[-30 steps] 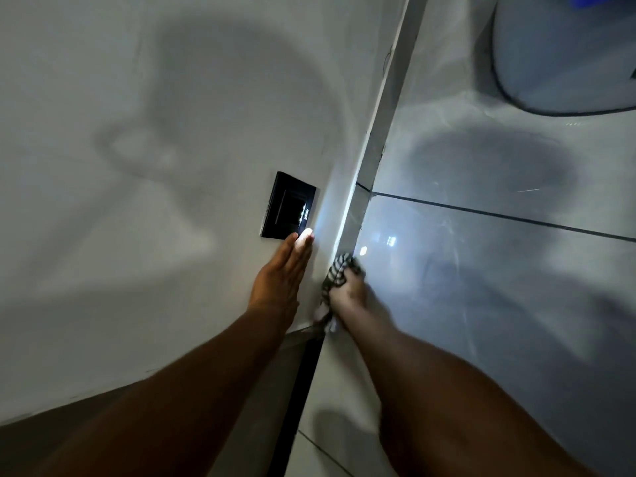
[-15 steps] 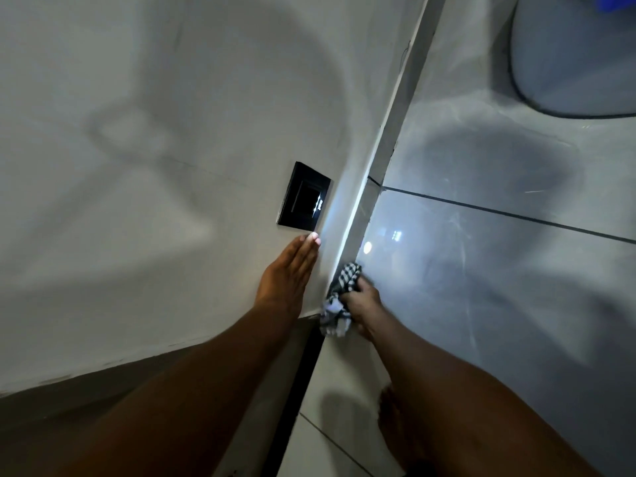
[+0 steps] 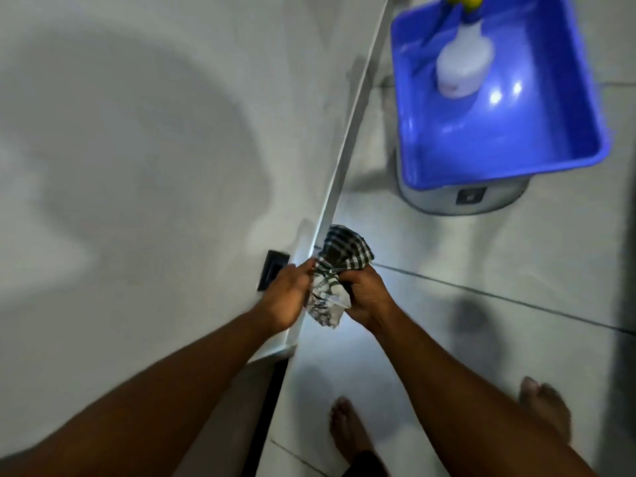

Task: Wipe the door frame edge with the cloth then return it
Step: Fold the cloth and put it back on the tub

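Cloth (image 3: pixel 339 270), checked, is now off the door frame edge (image 3: pixel 347 142) and bunched between both hands: the left hand (image 3: pixel 287 297), no longer flat on the wall, pinches one side while the right hand (image 3: pixel 366 297) grips the other. Wiping looks finished; the blue tub (image 3: pixel 581 108) holding a spray bottle (image 3: pixel 463 63) seems the likely return spot.

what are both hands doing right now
Left hand: closed on the checked cloth.
Right hand: closed on the same cloth, beside the door frame edge.
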